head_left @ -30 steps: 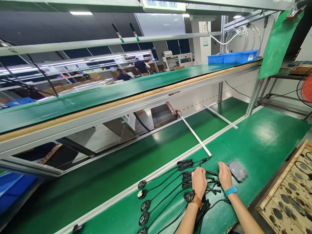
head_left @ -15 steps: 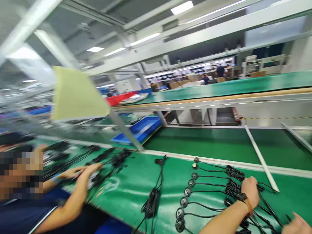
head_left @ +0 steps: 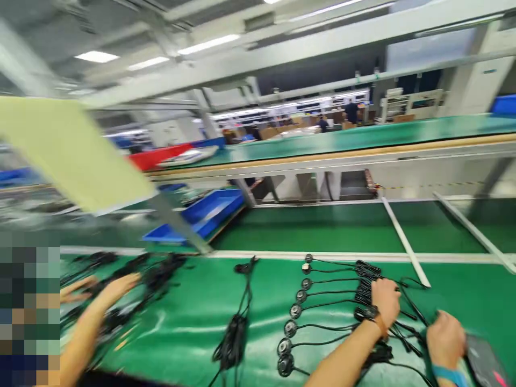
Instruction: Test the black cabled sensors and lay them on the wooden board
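Left grip (head_left: pixel 386 301) at black cables (head_left: pixel 364 285), right grip (head_left: pixel 445 336) beside phone (head_left: pixel 486 359), both closures unclear, yellow sheet (head_left: pixel 72 150) blurred

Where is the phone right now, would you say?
The phone lies at the head view's lower right, on the green surface, directly beside the right hand.

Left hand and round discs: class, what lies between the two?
Black cables, running from the discs to black coils beside the left hand, all on the green table. The head view shows this.
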`<state>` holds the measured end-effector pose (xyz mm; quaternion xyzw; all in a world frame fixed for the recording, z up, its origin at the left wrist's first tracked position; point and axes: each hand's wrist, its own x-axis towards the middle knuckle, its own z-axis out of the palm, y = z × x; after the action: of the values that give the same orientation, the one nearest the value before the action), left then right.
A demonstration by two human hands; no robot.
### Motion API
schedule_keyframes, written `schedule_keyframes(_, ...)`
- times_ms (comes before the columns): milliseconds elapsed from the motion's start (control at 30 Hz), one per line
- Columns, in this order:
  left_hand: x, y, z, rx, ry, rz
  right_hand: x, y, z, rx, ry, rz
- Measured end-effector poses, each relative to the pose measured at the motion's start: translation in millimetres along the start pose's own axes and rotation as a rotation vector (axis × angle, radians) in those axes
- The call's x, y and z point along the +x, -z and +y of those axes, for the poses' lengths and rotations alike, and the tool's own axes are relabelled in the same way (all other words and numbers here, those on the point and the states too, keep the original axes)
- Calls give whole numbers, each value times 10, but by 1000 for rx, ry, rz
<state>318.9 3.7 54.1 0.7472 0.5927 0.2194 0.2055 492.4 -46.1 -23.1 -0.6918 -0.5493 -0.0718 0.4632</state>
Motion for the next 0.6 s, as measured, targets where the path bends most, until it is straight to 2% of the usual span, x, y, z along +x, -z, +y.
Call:
schedule_keyframes(33, -42, 60, -28, -72, -87, 30, -24, 42, -2, -28, -45, 6)
schedule_keyframes(100, -78, 121, -118, -136, -206, -18, -44, 64, -62, 14, -62, -29)
schedule_keyframes(233, -64, 69, -260, -170, -340, -109, -59, 66, -227, 164, -20, -133)
schedule_keyframes(433, -55, -18, -248, -109, -385, -157, -131, 191, -370, 277, 91, -313)
schedule_keyframes(600, -42, -38, -243, -20, -416, -149, -93, 236, -416, 283, 140, -350)
